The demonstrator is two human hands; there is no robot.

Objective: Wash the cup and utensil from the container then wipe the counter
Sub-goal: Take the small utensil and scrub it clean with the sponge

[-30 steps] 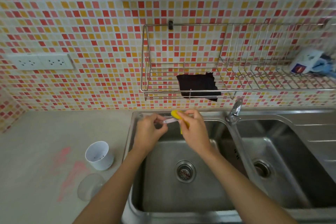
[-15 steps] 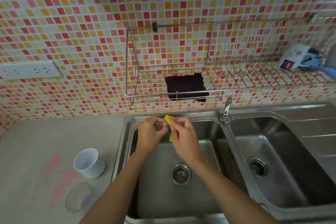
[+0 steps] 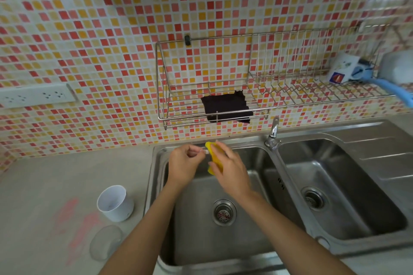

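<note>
Over the left basin of the steel sink, my left hand pinches a thin pale utensil by its handle. My right hand grips a yellow sponge folded round the utensil's far end, which is hidden inside it. A white cup lies tilted on the counter left of the sink. A clear container sits in front of the cup. Pink smears mark the counter beside both.
A wire rack on the tiled wall holds a black cloth, a white bottle and a blue brush. The tap stands between the two basins. A double power socket is at left.
Both hands stay together over the left basin, the sponge working along the utensil. The camera has shifted, so the scene sits further right and lower in view.
</note>
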